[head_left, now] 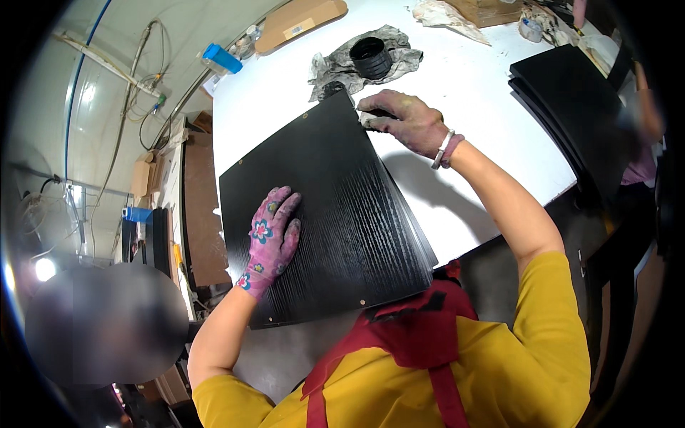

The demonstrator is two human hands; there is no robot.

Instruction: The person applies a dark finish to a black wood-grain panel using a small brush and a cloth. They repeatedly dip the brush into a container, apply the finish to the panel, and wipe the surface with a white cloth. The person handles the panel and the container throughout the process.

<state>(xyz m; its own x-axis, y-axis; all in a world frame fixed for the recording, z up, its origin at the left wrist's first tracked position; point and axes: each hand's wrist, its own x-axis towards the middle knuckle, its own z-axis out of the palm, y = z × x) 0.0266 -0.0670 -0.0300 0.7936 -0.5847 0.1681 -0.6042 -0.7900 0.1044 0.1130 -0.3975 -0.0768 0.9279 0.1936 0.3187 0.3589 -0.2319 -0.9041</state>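
A stack of black wood-grain panels (321, 214) lies on the white table (264, 107), reaching over its near edge. Small brass-coloured dots mark the top panel near its edges. My left hand (271, 235), in a pink flowered glove, rests flat on the top panel with fingers stretched out. Beside the far right corner is my right hand (410, 121), in a stained glove. Its fingers are bent and drawn together at the panel's edge; what they hold, if anything, is too small to make out. Just beyond that corner, a small dark round thing (332, 90) is partly hidden.
A black tub (371, 58) stands on a crumpled grey cloth (403, 60) at the back. Another stack of black panels (564, 85) lies at the right, near another person's blurred arm (646, 114). A cardboard piece (300, 21) and a blue bottle (222, 58) are far left.
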